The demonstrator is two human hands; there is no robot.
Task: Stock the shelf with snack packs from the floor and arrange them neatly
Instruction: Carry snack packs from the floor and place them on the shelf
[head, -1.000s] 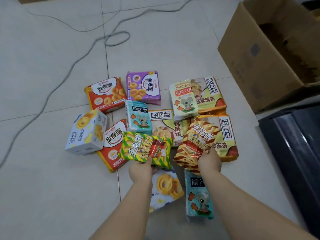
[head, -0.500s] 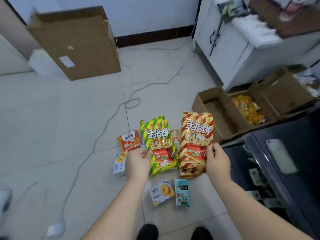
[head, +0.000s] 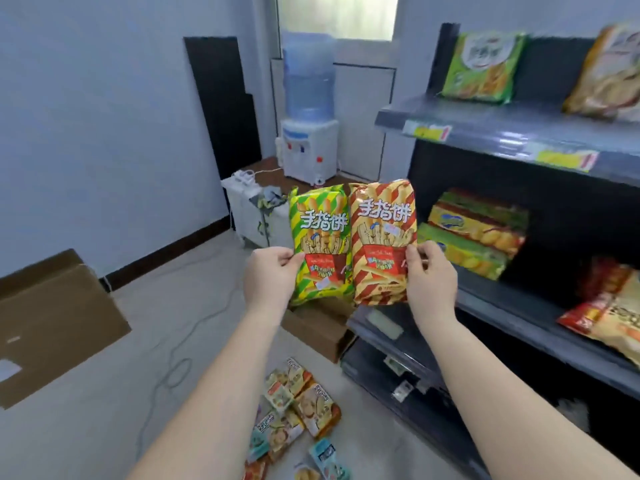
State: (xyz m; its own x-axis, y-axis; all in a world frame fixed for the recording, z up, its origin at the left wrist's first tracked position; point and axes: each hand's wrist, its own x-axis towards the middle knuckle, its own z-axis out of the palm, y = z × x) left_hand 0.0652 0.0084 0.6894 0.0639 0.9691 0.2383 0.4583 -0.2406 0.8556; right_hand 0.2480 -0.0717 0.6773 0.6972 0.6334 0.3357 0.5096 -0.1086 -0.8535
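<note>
Two finger-biscuit bags held upright, side by side and touching along their inner edges: green-striped bag (head: pixel 320 244) in the left hand (head: pixel 272 277), red-striped bag (head: pixel 381 242) in the right hand (head: pixel 433 280). Each grip pinches its bag's outer edge at about mid-height, thumb on the printed face, fingers behind; most of each bag stands above the grip, only a short tail below. Both bags are in the air, short of the shelf (head: pixel 512 306), which lies to the right of the right grip and beyond it. On the middle board, just past the red bag, sits a stack of flat packs (head: pixel 474 237); the board nearer the grip, below that stack, looks bare, a likely landing spot. To do this well, I'd judge: carry the bags in upright, set the bottom seams down first, faces outward, one against the other, and release only once each stands without leaning. The bags look puffed and light, so a firm squeeze would crush the biscuits. Well below the grips, more snack packs (head: pixel 298 410) lie on the floor (head: pixel 104 427). A cardboard box (head: pixel 52 323) sits far left of the left grip.
</note>
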